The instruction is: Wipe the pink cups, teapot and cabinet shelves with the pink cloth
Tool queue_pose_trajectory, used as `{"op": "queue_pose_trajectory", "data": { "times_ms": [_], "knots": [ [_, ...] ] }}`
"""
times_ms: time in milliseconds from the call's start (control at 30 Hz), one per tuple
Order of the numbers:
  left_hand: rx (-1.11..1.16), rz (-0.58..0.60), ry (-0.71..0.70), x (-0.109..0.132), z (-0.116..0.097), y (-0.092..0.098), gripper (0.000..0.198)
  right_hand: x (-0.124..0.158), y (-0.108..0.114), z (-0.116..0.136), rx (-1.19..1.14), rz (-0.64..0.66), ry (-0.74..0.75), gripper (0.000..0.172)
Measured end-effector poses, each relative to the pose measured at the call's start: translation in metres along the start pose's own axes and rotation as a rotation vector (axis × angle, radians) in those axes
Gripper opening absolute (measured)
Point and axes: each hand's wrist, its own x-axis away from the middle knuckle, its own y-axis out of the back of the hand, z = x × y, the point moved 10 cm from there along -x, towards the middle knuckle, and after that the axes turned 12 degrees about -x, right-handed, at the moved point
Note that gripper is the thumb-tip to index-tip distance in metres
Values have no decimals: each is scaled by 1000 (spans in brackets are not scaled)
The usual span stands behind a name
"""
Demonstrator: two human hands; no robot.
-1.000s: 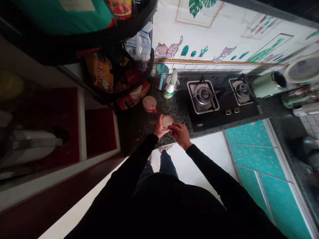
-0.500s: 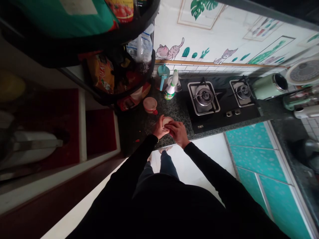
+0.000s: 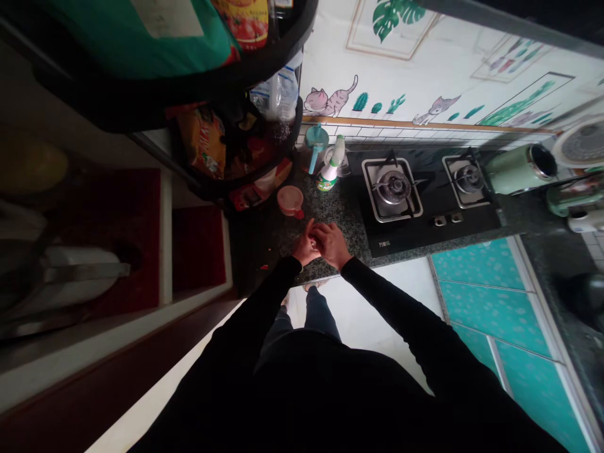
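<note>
Both my hands meet over the front of the dark granite counter (image 3: 278, 242). My left hand (image 3: 304, 249) curls around a small round pale container, one finger lifted. My right hand (image 3: 333, 243) lies closed over the top of it, so the container is almost wholly hidden between them. A pink lidded tub (image 3: 289, 200) stands just behind my hands on the counter.
A green-and-white spray bottle (image 3: 332, 168) and a teal cup (image 3: 315, 142) stand by the wall. A two-burner gas hob (image 3: 427, 196) lies to the right, with a green kettle (image 3: 519, 168) beyond. A black tiered rack (image 3: 236, 165) full of packets looms at left.
My right hand has slid left over the container's top, which was showing before and is now covered. The view has shifted slightly.
</note>
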Motion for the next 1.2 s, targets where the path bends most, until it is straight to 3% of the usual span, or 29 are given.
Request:
{"op": "queue_pose_trajectory", "data": {
  "times_ms": [100, 233, 300, 400, 533, 600, 733, 800, 900, 1033, 1200],
  "knots": [
    [34, 40, -2, 0, 0, -2, 129, -9, 2, -2, -4, 49, 4, 25],
    [1, 40, -9, -2, -5, 1, 135, -5, 27, -36, -16, -78, -133, 22],
    [16, 34, -26, -2, -7, 1, 132, 18, 34, -49, -43, -193, -225, 23],
    [20, 15, -43, -2, -8, -1, 126, 68, 24, -52, -128, -353, -353, 26],
    [-39, -34, -37, 0, -7, -2, 118, 109, -6, -31, -298, -380, -365, 37],
    [-74, -66, -17, 3, -8, -3, 120, 108, -6, -25, -354, -366, -339, 35],
    [-112, -94, -24, 12, -18, -6, 135, 80, 31, -36, -327, -472, -326, 33],
    [-133, -97, -33, 15, -22, -5, 137, 57, 41, -44, -263, -439, -318, 32],
    [-180, -47, -24, 11, -24, -6, 128, 39, 38, -48, -156, -361, -315, 29],
    [-248, 30, -23, 1, -25, -6, 109, 58, 23, -33, -153, -346, -270, 34],
    [-258, 6, -38, -2, -29, -3, 97, 64, 11, -18, -172, -138, -151, 27]
  ]
}}
